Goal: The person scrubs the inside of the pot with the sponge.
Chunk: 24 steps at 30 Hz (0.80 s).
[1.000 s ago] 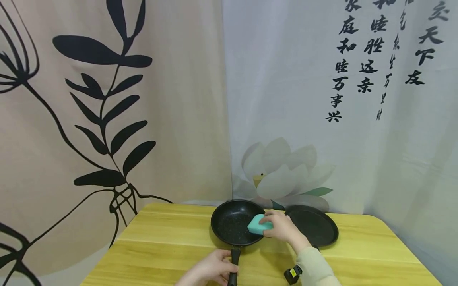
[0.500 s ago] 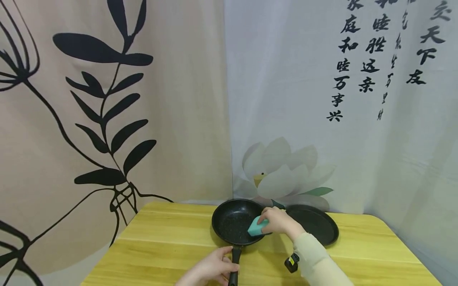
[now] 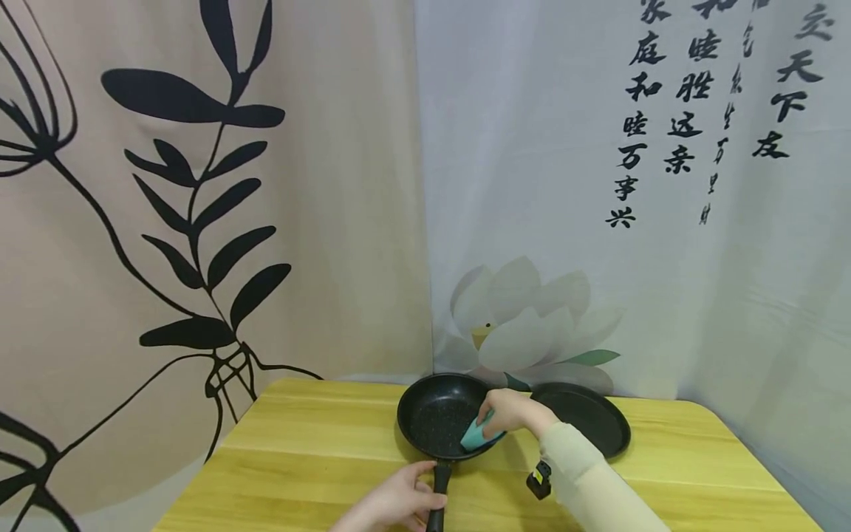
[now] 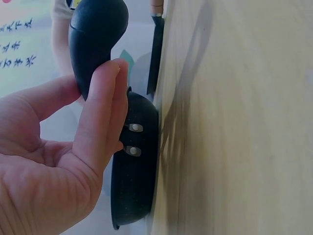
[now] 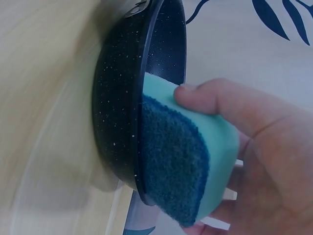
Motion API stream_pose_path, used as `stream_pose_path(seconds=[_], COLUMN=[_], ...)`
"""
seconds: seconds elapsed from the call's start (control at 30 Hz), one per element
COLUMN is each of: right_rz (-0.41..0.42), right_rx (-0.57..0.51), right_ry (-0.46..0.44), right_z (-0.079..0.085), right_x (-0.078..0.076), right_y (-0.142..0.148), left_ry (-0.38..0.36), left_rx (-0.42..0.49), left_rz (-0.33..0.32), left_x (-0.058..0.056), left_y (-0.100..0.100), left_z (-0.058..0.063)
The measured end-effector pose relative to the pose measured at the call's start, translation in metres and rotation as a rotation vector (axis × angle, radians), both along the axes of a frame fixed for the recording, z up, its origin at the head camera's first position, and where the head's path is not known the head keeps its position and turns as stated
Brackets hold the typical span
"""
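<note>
A black speckled frying pan (image 3: 432, 417) stands on the yellow wooden table with its handle toward me. My left hand (image 3: 402, 496) grips that handle (image 4: 98, 34), fingers and thumb on either side of it. My right hand (image 3: 512, 414) pinches a teal sponge (image 3: 477, 434) at the right side of the pan's inside. In the right wrist view the sponge (image 5: 190, 147) shows a dark blue scouring layer, which lies right at the pan's rim, while thumb and fingers hold its lighter body.
A flat black round pan (image 3: 592, 421) lies to the right, partly behind my right forearm. A small black device with a yellow label (image 3: 539, 479) is beside the right sleeve. Printed curtains (image 3: 352, 185) hang behind the table (image 3: 299, 436).
My right hand has tilted the sponge steeper and drawn it lower along the pan's right side. The pan has shifted slightly to the right, with my left hand still on its handle.
</note>
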State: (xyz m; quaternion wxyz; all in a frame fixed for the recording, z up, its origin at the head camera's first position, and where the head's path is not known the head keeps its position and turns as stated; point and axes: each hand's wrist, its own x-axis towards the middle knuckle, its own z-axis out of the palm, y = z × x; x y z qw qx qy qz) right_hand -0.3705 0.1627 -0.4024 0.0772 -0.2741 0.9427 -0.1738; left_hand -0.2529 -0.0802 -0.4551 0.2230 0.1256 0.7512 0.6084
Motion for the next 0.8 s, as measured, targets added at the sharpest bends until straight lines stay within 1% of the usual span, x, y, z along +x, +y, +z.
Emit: stream_pose_path(seconds=[0.23,0.4,0.8], right_rz=[-0.014,-0.017,0.006], right_rx=[0.024,0.03,0.026], right_ry=[-0.025,-0.034,-0.052], right_z=[0.004,0.007,0.005], right_x=[0.002,0.005,0.007], right_y=[-0.002,-0.006,-0.013], left_ry=[-0.02,-0.018,-0.021], left_rx=[-0.002,-0.002,0.008], left_rz=[0.015,0.016,0.028], left_x=[-0.001,-0.001,0.0], left_y=[0.001,0.001,0.0], left_z=[-0.002,-0.001,-0.002])
